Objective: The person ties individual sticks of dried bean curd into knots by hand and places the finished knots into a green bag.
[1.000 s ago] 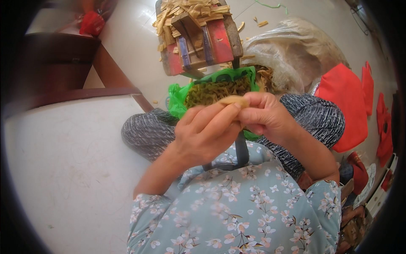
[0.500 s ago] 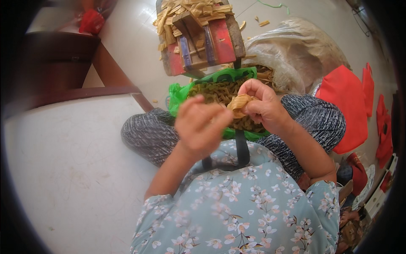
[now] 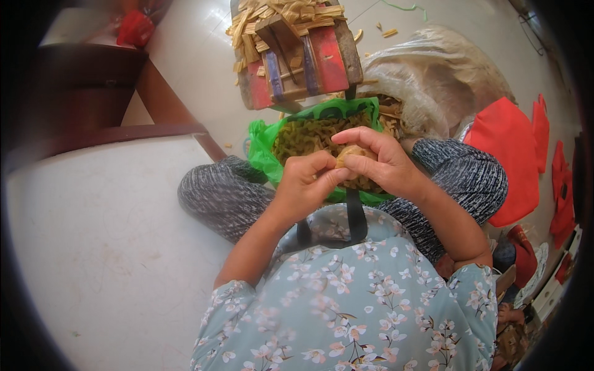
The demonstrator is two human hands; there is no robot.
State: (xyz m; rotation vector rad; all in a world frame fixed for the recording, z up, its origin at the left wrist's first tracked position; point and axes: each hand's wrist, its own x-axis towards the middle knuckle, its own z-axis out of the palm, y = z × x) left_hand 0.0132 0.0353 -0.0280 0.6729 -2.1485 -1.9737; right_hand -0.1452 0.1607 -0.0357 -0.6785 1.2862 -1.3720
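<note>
A small tan, papery folded piece [image 3: 352, 152] is held between both my hands, above a green plastic bag [image 3: 265, 146]. My left hand [image 3: 307, 182] pinches its left edge between thumb and forefinger. My right hand [image 3: 391, 163] is curled around the other side, thumb pressed on it and forefinger arched over the top; part of the piece is hidden behind these fingers. The bag stands open between my knees, with many brownish curled strips [image 3: 296, 137] inside it.
Ahead stands a low red wooden stool [image 3: 328, 55] with a brown wooden block [image 3: 281, 43] and heaped pale-yellow flat strips [image 3: 247, 21]. A large clear plastic sack [image 3: 427, 74] and red bags [image 3: 504, 161] lie to the right. A white tabletop [image 3: 111, 247] is at left.
My left hand has come in from beside the piece and now pinches its edge. My right hand has closed further over the piece, which shows less.
</note>
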